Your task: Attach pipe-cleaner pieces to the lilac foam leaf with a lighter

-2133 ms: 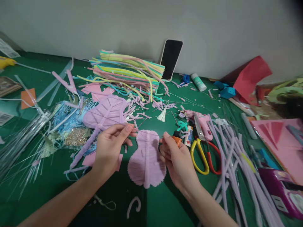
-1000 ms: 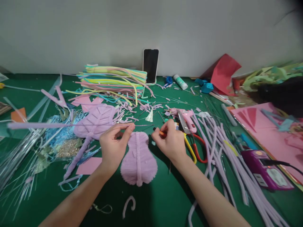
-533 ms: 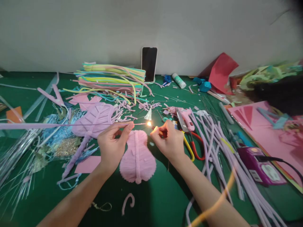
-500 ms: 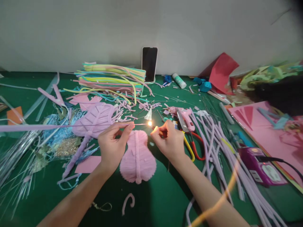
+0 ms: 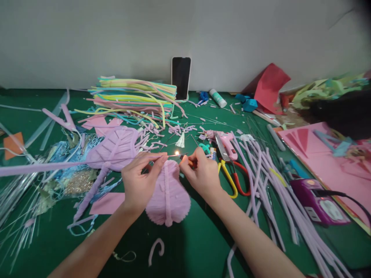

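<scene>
My left hand [image 5: 141, 183] pinches a long lilac pipe cleaner [image 5: 58, 166] that runs off to the left, its bare wire tip pointing right. My right hand [image 5: 200, 175] grips an orange lighter [image 5: 188, 162], mostly hidden by the fingers. A small flame [image 5: 176, 153] burns at the wire tip between the two hands. Just below them a lilac fuzzy petal shape [image 5: 168, 195] lies flat on the green table [image 5: 185, 247]. A larger lilac leaf shape [image 5: 116, 148] lies behind my left hand.
Yellow and red scissors [image 5: 232, 177] and a pink glue gun [image 5: 226, 139] lie right of my right hand. Lilac pipe cleaners [image 5: 269, 181] fan out beyond them, beside a purple device [image 5: 319, 200]. Coloured pipe cleaners [image 5: 136, 96] and a phone [image 5: 181, 77] stand by the wall.
The lighter was struck and a flame appeared at the wire tip. Both hands have since drifted slightly left and down, and the flame now looks smaller.
</scene>
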`<action>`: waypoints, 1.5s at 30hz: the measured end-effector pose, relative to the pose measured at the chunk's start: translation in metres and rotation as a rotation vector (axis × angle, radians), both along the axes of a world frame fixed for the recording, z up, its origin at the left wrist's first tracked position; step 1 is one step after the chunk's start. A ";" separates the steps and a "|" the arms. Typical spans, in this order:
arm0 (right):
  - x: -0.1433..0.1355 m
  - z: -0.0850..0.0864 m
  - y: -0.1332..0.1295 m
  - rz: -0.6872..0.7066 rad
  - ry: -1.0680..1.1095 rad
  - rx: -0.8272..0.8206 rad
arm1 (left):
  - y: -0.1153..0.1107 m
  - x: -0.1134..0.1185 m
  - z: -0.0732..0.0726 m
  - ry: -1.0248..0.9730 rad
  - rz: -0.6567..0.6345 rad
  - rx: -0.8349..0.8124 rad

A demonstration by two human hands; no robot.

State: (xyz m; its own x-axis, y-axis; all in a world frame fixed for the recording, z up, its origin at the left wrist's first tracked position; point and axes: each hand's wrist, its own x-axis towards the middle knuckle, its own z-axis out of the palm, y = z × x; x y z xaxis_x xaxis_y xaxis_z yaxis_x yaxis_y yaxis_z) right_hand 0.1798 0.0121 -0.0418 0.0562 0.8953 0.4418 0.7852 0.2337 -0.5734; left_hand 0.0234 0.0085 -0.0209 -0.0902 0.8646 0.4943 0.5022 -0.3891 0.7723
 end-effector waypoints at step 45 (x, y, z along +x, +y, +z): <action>0.013 0.009 0.003 -0.150 0.191 -0.072 | 0.000 -0.002 0.001 -0.049 0.026 -0.062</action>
